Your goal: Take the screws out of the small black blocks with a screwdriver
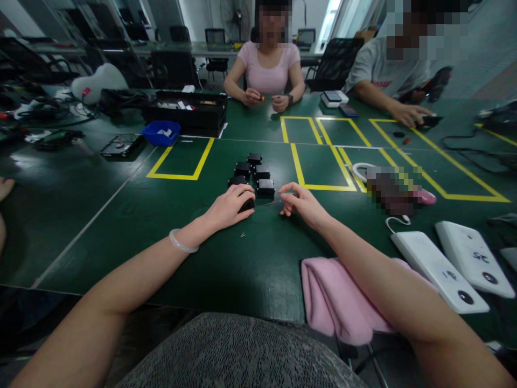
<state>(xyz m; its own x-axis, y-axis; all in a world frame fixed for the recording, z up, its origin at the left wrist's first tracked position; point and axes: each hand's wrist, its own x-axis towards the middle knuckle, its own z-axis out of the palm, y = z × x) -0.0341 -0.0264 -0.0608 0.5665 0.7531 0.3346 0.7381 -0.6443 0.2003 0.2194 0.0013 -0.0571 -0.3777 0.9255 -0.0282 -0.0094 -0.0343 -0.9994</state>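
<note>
My left hand [231, 206] is closed over a small black box [247, 205] on the green table, its fingers wrapped round the top and side. To the right, my right hand [302, 203] has its fingers bent and thumb and fingertips pressed together. A thin line [269, 203] runs from those fingertips toward the held box; whether it is a tool's shaft I cannot tell. Several like black boxes [265, 187] stand in two rough columns just beyond my hands. Tiny screw-like pieces [243, 235] lie near my left hand.
A pink cloth [335, 302] lies under my right forearm, with white power banks [442, 272] beside it. Yellow tape [327, 187] marks rectangles on the table. A blue bin [160, 133] and a black crate [202, 121] stand at left. Two people sit opposite.
</note>
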